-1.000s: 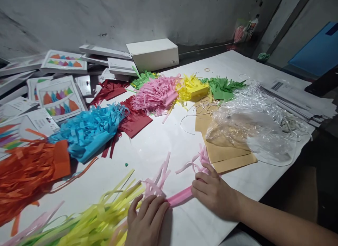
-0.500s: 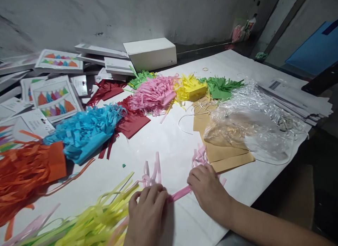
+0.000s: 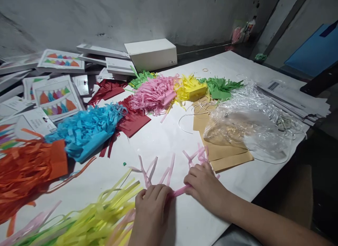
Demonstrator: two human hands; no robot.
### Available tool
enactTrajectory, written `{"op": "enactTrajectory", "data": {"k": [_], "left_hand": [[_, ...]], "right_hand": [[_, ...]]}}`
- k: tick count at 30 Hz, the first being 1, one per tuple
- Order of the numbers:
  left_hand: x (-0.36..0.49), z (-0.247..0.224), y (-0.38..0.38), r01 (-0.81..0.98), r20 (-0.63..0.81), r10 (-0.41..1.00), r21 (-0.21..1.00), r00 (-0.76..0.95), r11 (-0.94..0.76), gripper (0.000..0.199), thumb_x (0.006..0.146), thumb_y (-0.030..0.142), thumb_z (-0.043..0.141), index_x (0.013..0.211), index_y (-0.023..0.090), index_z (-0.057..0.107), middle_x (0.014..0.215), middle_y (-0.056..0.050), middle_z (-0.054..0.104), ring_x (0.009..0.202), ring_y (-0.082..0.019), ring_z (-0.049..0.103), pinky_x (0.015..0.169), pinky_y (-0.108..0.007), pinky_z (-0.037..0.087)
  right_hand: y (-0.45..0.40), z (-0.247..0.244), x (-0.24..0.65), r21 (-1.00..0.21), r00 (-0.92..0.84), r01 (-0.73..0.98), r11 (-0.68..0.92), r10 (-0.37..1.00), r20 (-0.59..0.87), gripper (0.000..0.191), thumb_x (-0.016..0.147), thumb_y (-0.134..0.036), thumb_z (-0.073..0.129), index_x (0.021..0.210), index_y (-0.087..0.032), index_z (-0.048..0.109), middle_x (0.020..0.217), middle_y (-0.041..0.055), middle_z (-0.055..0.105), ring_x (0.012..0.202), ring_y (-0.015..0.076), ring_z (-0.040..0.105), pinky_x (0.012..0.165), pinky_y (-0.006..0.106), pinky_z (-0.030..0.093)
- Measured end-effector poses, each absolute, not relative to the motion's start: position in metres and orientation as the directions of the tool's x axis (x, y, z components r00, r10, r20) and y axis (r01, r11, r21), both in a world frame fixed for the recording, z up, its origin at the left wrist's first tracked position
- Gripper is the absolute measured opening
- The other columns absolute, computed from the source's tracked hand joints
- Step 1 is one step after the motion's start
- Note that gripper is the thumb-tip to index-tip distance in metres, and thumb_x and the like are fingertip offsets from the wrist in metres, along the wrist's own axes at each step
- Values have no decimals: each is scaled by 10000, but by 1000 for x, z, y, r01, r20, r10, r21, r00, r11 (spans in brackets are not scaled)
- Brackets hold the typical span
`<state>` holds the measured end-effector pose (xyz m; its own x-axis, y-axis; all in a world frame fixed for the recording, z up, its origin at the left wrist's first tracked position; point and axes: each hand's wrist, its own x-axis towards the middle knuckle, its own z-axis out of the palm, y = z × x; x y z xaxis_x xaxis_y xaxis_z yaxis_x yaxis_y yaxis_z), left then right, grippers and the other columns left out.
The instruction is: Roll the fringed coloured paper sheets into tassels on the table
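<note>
Between my two hands a pink tissue-paper tassel [image 3: 180, 191] lies across the white table paper, its middle rolled into a narrow band. My left hand [image 3: 153, 203] is closed over its left part, and cut pink strips fan out beyond the fingers. On the right part my right hand [image 3: 202, 182] is closed too, fingers curled down, with more strips sticking out past the knuckles. The fingertips of both hands are partly hidden. Beside my left hand lies a heap of yellow and green paper strips [image 3: 97, 217], with some pale pink ones among them.
Fringed tissue bundles curve round behind: orange [image 3: 29, 172], blue [image 3: 87, 129], dark red [image 3: 133, 117], pink [image 3: 154, 92], yellow [image 3: 191, 87] and green [image 3: 221, 87]. Brown paper [image 3: 229, 158] lies under a clear plastic bag [image 3: 237, 128] at right. Picture packets [image 3: 58, 98] and a white box [image 3: 151, 55] stand behind.
The pink band between my hands has become narrower and shorter. My left hand has shifted slightly right, my right hand slightly left, and the strips beyond them are spread differently.
</note>
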<state>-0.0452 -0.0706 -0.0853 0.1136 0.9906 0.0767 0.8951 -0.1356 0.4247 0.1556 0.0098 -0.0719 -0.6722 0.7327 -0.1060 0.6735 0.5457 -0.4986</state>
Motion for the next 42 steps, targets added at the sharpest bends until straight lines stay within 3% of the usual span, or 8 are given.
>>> {"op": "enactTrajectory", "data": {"k": [6, 14, 18, 23, 25, 29, 34, 42], "left_hand": [[-48, -83, -68, 870, -17, 992, 482, 123, -99, 142, 977, 228, 523, 892, 262, 631, 856, 13, 727, 807, -229, 616, 784, -400, 301], [-55, -86, -64, 880, -2, 987, 452, 163, -145, 342, 860, -21, 454, 897, 248, 663, 870, 12, 732, 819, -207, 630, 778, -389, 325], [-62, -86, -63, 870, 85, 947, 377, 310, -319, 310, 893, 10, 496, 966, 260, 665, 888, 23, 734, 836, -199, 625, 812, -391, 320], [-62, -85, -69, 864, 241, 862, 137, 446, -485, 305, 928, 8, 467, 902, 224, 680, 783, 6, 701, 791, -211, 589, 903, -423, 335], [-60, -82, -74, 854, 263, 842, 103, 471, -510, 308, 913, 3, 486, 949, 224, 699, 830, 4, 725, 831, -221, 596, 919, -431, 336], [-56, -74, -77, 878, 173, 881, 123, 440, -463, 239, 893, 57, 557, 988, 207, 717, 977, -24, 747, 894, -248, 587, 859, -432, 351], [-49, -81, -64, 909, 4, 947, 279, 320, -309, 270, 932, 53, 495, 826, 219, 679, 887, -13, 719, 803, -220, 607, 733, -378, 341], [-38, -87, -57, 933, -49, 968, 284, 245, -221, 282, 914, 6, 471, 885, 227, 643, 827, 0, 724, 756, -220, 653, 703, -361, 355]], "right_hand": [[10, -79, 152, -509, -684, 654, 560, 725, -82, 135, 933, -190, 743, 819, -202, 672, 861, -30, 676, 908, 180, 591, 941, 393, 305], [12, -83, 149, -409, -760, 594, 693, 650, -2, 144, 984, -163, 625, 845, -184, 659, 875, 16, 669, 859, 201, 547, 851, 392, 326], [13, -84, 155, -316, -860, 461, 829, 506, 74, 216, 956, -44, 520, 822, -172, 632, 850, 40, 647, 822, 202, 508, 940, 428, 324], [13, -81, 171, -16, -936, 174, 985, 171, 309, 244, 955, -54, 473, 825, -151, 655, 814, 39, 585, 809, 213, 502, 1113, 483, 264], [13, -80, 177, 25, -940, 139, 990, 124, 319, 228, 937, -48, 504, 826, -147, 676, 833, 37, 593, 824, 212, 512, 1151, 480, 237], [11, -77, 177, -114, -933, 240, 964, 262, 248, 133, 957, -169, 582, 895, -142, 697, 884, 37, 636, 904, 226, 522, 1160, 494, 221], [8, -77, 155, -296, -815, 535, 791, 576, 66, 224, 1000, -302, 648, 820, -169, 660, 896, 39, 675, 918, 224, 538, 929, 432, 342], [4, -78, 144, -278, -802, 571, 772, 597, 12, 124, 984, -126, 607, 873, -174, 636, 937, 37, 660, 901, 213, 537, 835, 382, 319]]}}
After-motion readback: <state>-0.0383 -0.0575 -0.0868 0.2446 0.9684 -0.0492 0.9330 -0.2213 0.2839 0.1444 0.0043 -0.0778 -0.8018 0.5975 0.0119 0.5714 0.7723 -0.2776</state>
